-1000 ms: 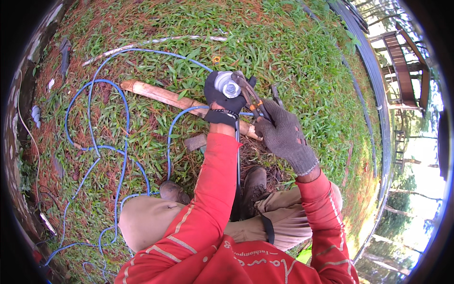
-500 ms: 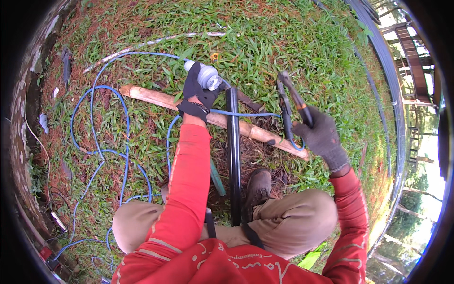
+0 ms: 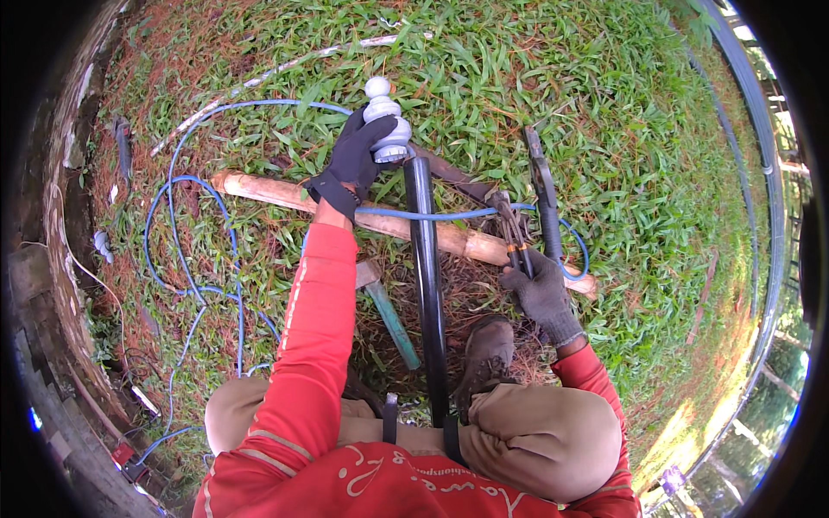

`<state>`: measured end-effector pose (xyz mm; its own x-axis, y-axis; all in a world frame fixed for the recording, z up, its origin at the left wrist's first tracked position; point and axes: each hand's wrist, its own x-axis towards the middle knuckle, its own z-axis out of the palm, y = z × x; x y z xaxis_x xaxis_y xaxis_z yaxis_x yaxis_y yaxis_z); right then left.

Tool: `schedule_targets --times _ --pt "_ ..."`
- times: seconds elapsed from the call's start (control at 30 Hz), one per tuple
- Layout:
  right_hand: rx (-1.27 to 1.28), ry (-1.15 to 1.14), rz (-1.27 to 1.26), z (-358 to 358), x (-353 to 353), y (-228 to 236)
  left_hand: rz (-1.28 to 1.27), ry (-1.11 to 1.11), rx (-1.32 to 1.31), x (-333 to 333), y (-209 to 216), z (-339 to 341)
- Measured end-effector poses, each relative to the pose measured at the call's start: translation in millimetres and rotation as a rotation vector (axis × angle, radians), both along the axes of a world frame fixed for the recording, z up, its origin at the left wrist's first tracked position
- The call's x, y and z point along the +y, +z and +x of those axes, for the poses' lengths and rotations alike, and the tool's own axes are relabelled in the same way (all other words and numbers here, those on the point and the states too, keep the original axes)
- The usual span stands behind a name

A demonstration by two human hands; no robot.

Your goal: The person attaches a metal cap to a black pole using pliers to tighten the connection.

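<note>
A grey-white finial [image 3: 386,127] of stacked round bulges rests in my gloved left hand [image 3: 356,157], its ball end pointing away from me. The finial's broad end is close to the far end of a black pipe [image 3: 425,268]; whether they touch I cannot tell. My gloved right hand [image 3: 542,293] is closed around the handles of pliers [image 3: 511,229] with black and orange grips. Just right of the pliers lies a dark welding electrode holder [image 3: 544,186], joined to a blue cable [image 3: 574,259].
A pale wooden pole [image 3: 466,242] lies across the grass beneath the pipe. Left of the pipe is a hammer with a green handle [image 3: 393,324]. More blue cable [image 3: 237,250] loops at left. A rusty metal strip [image 3: 453,177] lies beyond the pole. A low wall [image 3: 65,190] edges the left side.
The finial has turned so its ball end points more directly away from me. My right hand has come down and leftward with the pliers. My view has shifted a little.
</note>
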<state>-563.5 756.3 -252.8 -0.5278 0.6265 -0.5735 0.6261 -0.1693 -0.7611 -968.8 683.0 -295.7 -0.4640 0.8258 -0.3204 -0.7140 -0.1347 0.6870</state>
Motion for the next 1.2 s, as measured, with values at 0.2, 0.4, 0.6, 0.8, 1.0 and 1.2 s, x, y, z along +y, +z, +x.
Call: schedule_targets --times 0.2,0.4,0.6,0.8,1.0,1.2 --pt "0.028 -0.051 -0.078 -9.5 -2.9 -9.8 0.32 -0.007 -0.074 28.7 16.9 24.5" --pt "-0.001 -0.041 -0.084 -13.0 -6.9 -5.7 0.221 0.337 0.329 68.8 18.9 -31.2" --pt "-0.004 -0.053 -0.075 -9.0 -10.6 -10.6 0.12 0.587 0.574 61.1 22.3 -75.4" --pt "-0.005 -0.1 -0.159 -20.2 -12.0 -5.9 0.028 0.136 0.159 29.0 -2.7 -27.3" --pt "-0.006 -0.098 -0.137 -16.0 -14.9 -7.7 -0.007 -0.078 0.13 33.8 -14.5 20.1" --pt "-0.026 -0.074 -0.122 -19.1 -14.1 -1.0 0.018 -0.115 0.14 27.2 -12.3 7.4"
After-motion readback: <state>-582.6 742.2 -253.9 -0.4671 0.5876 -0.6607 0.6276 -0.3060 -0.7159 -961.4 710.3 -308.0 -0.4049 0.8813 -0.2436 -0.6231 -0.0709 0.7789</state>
